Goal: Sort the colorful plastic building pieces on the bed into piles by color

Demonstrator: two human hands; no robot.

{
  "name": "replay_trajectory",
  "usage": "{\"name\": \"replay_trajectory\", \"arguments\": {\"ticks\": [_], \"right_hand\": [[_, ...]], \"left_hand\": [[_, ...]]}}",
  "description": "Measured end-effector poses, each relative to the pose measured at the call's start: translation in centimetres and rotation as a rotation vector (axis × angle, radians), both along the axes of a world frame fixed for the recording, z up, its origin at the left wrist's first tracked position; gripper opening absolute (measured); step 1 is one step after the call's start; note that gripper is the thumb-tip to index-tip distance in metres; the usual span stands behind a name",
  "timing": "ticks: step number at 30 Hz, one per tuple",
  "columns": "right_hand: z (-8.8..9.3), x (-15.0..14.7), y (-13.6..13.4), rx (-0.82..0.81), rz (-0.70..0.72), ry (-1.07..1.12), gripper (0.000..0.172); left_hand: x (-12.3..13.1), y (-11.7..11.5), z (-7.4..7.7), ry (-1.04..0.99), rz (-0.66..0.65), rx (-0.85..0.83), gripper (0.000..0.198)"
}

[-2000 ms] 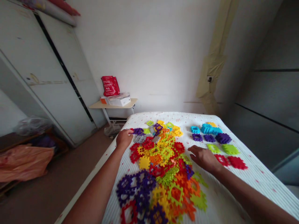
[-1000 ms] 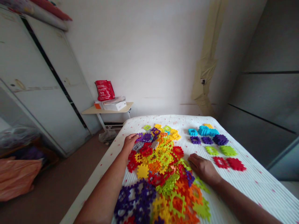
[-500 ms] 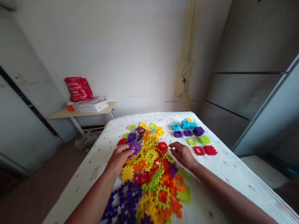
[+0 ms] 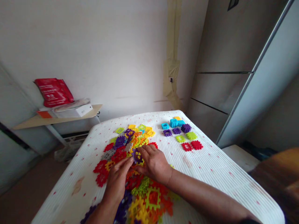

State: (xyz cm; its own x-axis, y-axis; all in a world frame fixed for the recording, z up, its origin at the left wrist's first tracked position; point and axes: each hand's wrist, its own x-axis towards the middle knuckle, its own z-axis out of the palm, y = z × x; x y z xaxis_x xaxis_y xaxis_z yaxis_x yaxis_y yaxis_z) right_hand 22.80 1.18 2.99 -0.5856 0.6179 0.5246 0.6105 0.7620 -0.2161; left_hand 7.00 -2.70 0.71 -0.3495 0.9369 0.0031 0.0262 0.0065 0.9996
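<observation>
A purple square building tile (image 4: 136, 156) with notched edges and a window-like centre is between my two hands, over the pile. My left hand (image 4: 118, 177) pinches its left edge with the fingertips. My right hand (image 4: 155, 163) reaches across from the right, its fingers on the tile's right edge and the thumb below. Around and under both hands spreads a mixed heap of notched tiles, with red tiles (image 4: 101, 172) at the left, a lime green frame tile (image 4: 153, 198) nearer me and yellow tiles (image 4: 149, 132) at the far end. My right hand hides part of the heap.
Colour-sorted tiles lie at the table's far right: blue (image 4: 174, 123), purple (image 4: 186, 128), green (image 4: 191, 135) and red (image 4: 196, 144). The table has a white spotted cover (image 4: 201, 168). A side table (image 4: 30, 121) with a red bag (image 4: 53, 92) stands left; a grey fridge (image 4: 217, 90) stands right.
My right hand has moved left from beside the pile onto the purple tile in my left hand. The view has turned right, shifting the scene left.
</observation>
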Motion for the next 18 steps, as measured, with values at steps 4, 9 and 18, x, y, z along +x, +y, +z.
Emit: {"name": "replay_trajectory", "arguments": {"ticks": [4,9,18], "right_hand": [[-0.4,-0.5,-0.3,-0.050,-0.041,0.046,0.048],[0.6,1.5,1.2,-0.132,-0.033,0.074,0.051],[3.4,13.3,14.1,-0.250,-0.580,-0.509,0.043]], "left_hand": [[0.9,-0.6,0.3,0.049,-0.012,-0.035,0.047],[1.0,-0.9,0.5,0.107,-0.064,-0.038,0.048],[-5.0,-2.9,0.1,0.278,0.298,0.022,0.042]]}}
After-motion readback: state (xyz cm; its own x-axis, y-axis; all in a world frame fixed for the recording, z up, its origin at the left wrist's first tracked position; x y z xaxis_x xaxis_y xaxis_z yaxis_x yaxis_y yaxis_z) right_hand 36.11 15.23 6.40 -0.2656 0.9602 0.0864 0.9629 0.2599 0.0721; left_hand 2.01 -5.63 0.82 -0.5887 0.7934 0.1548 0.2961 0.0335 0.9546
